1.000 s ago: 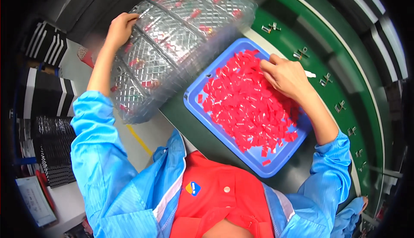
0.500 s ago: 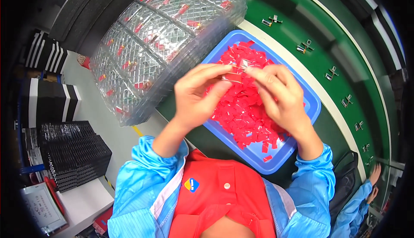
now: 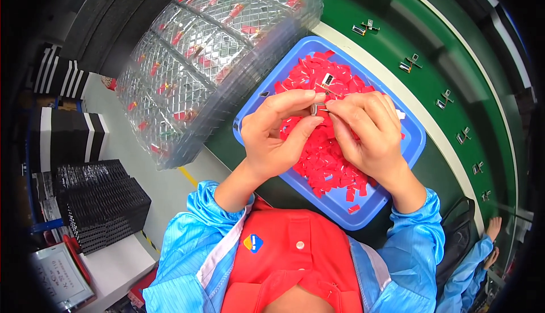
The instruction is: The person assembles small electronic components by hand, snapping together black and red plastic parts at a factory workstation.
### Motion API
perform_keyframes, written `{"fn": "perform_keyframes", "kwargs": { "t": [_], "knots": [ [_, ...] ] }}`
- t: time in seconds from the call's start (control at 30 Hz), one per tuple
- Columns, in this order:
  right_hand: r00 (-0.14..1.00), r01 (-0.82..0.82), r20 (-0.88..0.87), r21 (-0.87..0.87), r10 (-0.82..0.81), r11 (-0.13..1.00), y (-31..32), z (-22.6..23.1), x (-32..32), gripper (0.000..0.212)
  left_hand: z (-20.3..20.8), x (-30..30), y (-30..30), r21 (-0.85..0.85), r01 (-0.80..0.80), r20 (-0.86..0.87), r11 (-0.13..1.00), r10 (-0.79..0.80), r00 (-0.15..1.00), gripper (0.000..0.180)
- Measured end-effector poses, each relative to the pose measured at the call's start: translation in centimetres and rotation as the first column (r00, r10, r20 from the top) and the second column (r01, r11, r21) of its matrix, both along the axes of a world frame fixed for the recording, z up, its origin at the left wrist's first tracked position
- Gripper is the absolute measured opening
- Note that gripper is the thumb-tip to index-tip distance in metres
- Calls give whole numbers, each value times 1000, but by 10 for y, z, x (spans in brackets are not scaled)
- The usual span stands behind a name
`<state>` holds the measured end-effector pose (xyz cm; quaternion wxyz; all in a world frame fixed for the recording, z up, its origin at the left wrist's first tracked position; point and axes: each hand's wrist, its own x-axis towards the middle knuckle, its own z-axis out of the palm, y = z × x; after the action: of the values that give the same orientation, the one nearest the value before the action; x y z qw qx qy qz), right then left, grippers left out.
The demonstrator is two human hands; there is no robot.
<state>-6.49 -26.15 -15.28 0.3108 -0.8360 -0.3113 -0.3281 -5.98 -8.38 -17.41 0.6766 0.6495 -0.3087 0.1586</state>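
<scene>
My left hand (image 3: 278, 131) holds a small silver rectangular part (image 3: 318, 109) between thumb and fingertips, above a heap of red pieces. Close beside it, my right hand (image 3: 372, 134) is closed in a pinch at the part's right edge; a thin light line, perhaps a wire, shows at its fingertips. A small piece with a dark window in a light frame (image 3: 327, 79) sits just above the fingers; I cannot tell whether it is joined to the silver part. Beneath both hands, a blue tray (image 3: 366, 217) holds many small red pieces (image 3: 323, 168).
Stacked clear plastic trays (image 3: 187, 74) with red-marked parts stand left of the blue tray. A green conveyor belt (image 3: 420, 35) curves past on the right, carrying several small electronic assemblies (image 3: 409, 63). Black trays (image 3: 99, 205) are piled at left. Another person's hands (image 3: 494, 239) are at lower right.
The silver part now shows between my fingertips, where a red strip was visible before. My right hand has shifted slightly down. Assemblies on the belt have moved along to the right and nearer.
</scene>
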Motion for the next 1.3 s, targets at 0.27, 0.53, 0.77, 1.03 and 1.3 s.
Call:
{"fn": "perform_keyframes", "kwargs": {
  "t": [0.27, 0.53, 0.77, 1.03, 1.3],
  "knots": [
    [995, -58, -73, 101, 65, 993, 3, -3, -2, 23, 5, 1, 3, -8, 66, -108, 998, -66, 992, 33],
    [987, -32, -144, 230, 66, 973, -1, -1, -1, 18, 0, 3, 6, -166, 100, -193, 981, -131, 972, 36],
    [895, -41, -428, 190, 121, 981, -5, -2, 18, 24, -5, 7, 7, -280, 161, -247, 946, -233, 941, 35],
    [941, 182, -250, -193, -228, 964, -53, -19, 170, 17, 8, -9, 53, 214, 79, -351, 974, 1, 937, 29],
    [929, 202, -253, -262, -269, 944, -79, -47, 231, 30, 64, 64, 140, 721, -332, 236, 608, 234, 943, 17]
  ]
}}
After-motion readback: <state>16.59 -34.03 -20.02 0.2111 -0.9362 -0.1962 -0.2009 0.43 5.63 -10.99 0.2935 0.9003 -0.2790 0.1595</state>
